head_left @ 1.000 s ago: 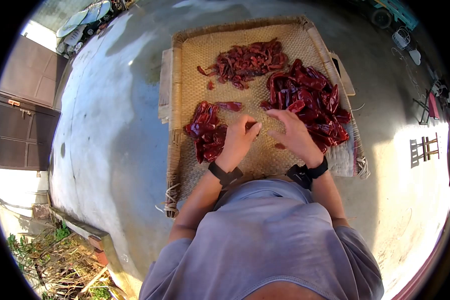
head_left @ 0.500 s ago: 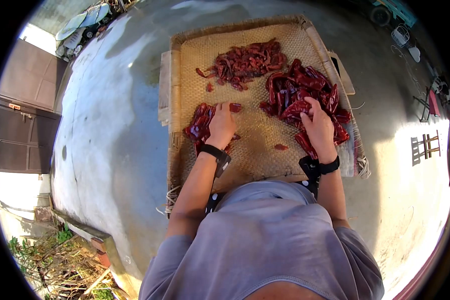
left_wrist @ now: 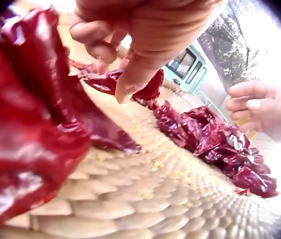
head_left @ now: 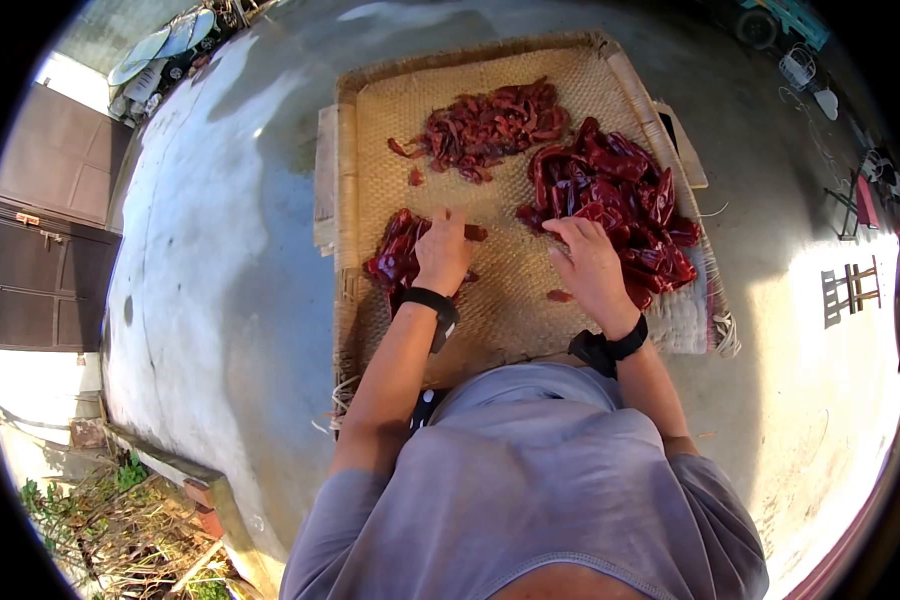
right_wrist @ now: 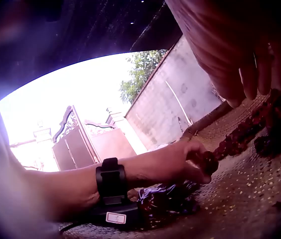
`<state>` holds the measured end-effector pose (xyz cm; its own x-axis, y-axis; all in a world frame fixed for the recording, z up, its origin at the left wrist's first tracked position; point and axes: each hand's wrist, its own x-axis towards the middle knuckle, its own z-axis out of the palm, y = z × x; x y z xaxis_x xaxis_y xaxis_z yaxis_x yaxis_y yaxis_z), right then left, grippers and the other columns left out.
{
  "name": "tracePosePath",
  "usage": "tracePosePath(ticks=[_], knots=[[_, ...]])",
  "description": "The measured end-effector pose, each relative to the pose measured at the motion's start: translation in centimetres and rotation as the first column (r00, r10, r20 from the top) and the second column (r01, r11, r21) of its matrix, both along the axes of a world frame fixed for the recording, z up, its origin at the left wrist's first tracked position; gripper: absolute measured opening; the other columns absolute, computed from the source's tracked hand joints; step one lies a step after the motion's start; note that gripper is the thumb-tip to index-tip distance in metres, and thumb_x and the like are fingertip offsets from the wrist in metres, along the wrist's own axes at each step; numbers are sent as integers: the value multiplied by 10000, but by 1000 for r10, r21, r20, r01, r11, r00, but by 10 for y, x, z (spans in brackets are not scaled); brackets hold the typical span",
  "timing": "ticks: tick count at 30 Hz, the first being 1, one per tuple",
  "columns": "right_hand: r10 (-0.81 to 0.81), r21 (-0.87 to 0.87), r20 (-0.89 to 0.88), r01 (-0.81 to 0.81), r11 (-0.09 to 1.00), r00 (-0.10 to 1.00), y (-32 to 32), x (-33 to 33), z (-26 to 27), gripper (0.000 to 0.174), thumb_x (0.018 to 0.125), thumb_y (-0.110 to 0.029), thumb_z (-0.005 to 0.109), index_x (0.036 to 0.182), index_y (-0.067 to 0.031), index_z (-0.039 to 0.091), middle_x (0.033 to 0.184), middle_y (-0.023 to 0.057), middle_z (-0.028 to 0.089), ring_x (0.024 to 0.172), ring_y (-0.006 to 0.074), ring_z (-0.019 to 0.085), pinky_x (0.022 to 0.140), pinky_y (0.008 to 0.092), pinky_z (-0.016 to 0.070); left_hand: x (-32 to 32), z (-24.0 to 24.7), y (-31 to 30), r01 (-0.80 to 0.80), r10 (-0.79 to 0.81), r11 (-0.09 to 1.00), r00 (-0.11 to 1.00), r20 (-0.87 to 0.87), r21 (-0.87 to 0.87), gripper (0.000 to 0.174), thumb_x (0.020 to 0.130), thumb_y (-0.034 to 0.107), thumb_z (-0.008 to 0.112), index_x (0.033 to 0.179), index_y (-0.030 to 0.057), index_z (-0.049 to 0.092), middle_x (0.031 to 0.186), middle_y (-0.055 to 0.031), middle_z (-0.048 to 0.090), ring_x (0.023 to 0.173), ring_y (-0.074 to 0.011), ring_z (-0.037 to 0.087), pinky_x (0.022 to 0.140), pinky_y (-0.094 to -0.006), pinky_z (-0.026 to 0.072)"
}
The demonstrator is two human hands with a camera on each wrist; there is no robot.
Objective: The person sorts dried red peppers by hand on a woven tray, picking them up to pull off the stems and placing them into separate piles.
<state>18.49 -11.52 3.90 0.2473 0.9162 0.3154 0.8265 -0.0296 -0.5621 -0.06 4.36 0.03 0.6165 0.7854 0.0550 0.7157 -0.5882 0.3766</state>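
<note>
My left hand [head_left: 444, 256] is over a small heap of glossy dark red dried peppers [head_left: 390, 250] at the left of a woven tray [head_left: 390, 120]. Its thumb and fingers pinch one dried red pepper [left_wrist: 150, 88], whose end sticks out to the right. In the left wrist view, large peppers [left_wrist: 26, 119] fill the near left. My right hand [head_left: 592, 268] hovers at the near left edge of a bigger pile of whole dried peppers [head_left: 610, 170], fingers extended leftward. Nothing shows between its fingers in the left wrist view.
Smaller, duller red pepper pieces [head_left: 495, 125] form a pile at the tray's back. One loose scrap [head_left: 560, 295] lies near the right hand. The tray's raised rim [head_left: 345, 200] runs along the left. A low wooden stool [head_left: 858, 284] stands on the concrete at right.
My left hand moved from the tray's middle left onto the small heap, then shifted slightly. The right hand reached onto the big pile, then drew back left with its fingers off the peppers.
</note>
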Motion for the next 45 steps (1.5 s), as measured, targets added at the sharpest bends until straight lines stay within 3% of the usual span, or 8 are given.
tracePosePath(ticks=[4,14,21,23,27,35,42,45], knots=[[51,23,-310,-47,999,949,8,-26,0,312,886,-89,663,1194,-65,619,1184,149,612,1121,375,590,922,437,513,5,17,-35,130,-123,991,983,135,-45,342,816,214,766,1104,86,634,1053,-117,633,939,-356,669,763,-468,544],[151,51,-467,-144,988,871,18,-26,-9,311,888,7,620,1191,-61,633,1057,146,632,964,302,651,826,370,523,-7,38,-55,91,-62,988,974,219,-121,331,820,195,757,1113,87,648,1069,-116,611,889,-338,663,761,-439,538],[-213,71,-189,230,971,959,26,22,14,370,906,-30,639,1269,-90,611,1219,147,606,1022,302,617,870,369,506,-69,41,-8,-196,210,968,975,-78,159,421,794,109,748,1200,121,641,1175,-122,597,1170,-368,530,961,-468,462],[-424,175,136,399,900,896,26,30,9,412,902,-77,656,1305,-112,577,1264,143,575,1122,348,555,916,424,500,-85,33,-2,-210,250,947,957,-146,244,423,741,66,743,1155,96,660,1167,-118,624,1120,-333,548,926,-468,448],[-281,35,-131,288,957,951,19,18,10,438,897,-91,668,1320,-102,553,1271,141,567,1147,357,537,959,450,474,-102,12,5,-229,253,958,958,-134,171,386,749,58,718,1128,115,678,1136,-119,635,1120,-325,548,924,-467,430],[-36,-11,-136,34,999,990,17,-9,-8,366,877,-73,651,1237,-82,588,1179,127,610,1090,351,582,905,428,504,-98,22,-5,-211,213,976,976,-34,44,329,758,140,766,1076,116,682,1060,-111,661,1084,-346,595,859,-477,470],[193,-109,-377,-250,962,906,19,-40,5,362,901,-94,665,1253,-59,591,1159,137,626,939,268,677,851,359,534,-74,45,-35,71,-78,995,992,100,70,269,800,209,744,1030,91,672,1013,-110,678,1026,-339,617,847,-480,473],[267,2,-434,-296,955,860,23,-54,-2,347,915,-103,645,1258,-72,604,1090,149,640,935,294,677,810,379,537,-51,49,-48,207,-180,961,972,154,-182,261,809,215,735,1019,71,679,945,-132,679,965,-354,624,846,-481,462]])
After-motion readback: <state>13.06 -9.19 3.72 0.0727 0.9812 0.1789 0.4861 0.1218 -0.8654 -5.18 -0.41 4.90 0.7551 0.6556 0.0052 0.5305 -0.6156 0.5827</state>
